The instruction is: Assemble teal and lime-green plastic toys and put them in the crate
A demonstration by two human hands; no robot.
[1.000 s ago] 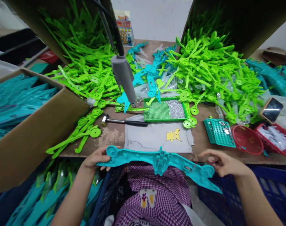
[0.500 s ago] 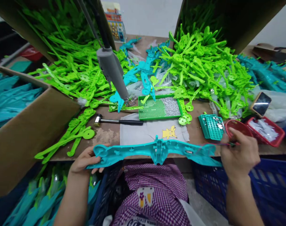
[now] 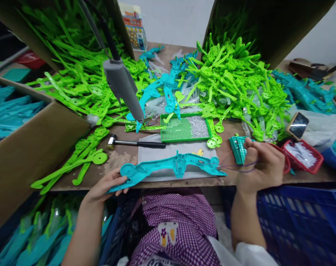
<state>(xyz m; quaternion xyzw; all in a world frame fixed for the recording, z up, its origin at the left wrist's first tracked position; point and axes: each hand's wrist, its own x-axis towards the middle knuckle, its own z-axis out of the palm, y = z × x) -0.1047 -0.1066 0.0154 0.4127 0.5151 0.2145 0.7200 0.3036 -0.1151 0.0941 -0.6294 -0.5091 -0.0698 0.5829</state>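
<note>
My left hand (image 3: 109, 183) grips the left end of a turquoise plastic toy bow shell (image 3: 155, 163), its ribbed inner side facing up. The shell is held above the front table edge, and its right end is free of any hand. A thin purple string (image 3: 236, 168) runs from that right end to my right hand (image 3: 260, 166), whose fingers are pinched on it. Just beyond those fingers, and partly hidden by them, is a small teal box (image 3: 238, 149) with small parts on it.
Behind lie a hammer (image 3: 137, 143), a green tray (image 3: 175, 130) of metal pins and a hanging grey screwdriver (image 3: 123, 88). Lime plastic pieces (image 3: 226, 74) are heaped at the back. A red tub (image 3: 317, 166) stands right, a cardboard box (image 3: 37, 136) left.
My right hand has moved left and up toward the teal box, drawing the string along. The bow shell's right end has swung away from me and left; my left hand still holds it.
</note>
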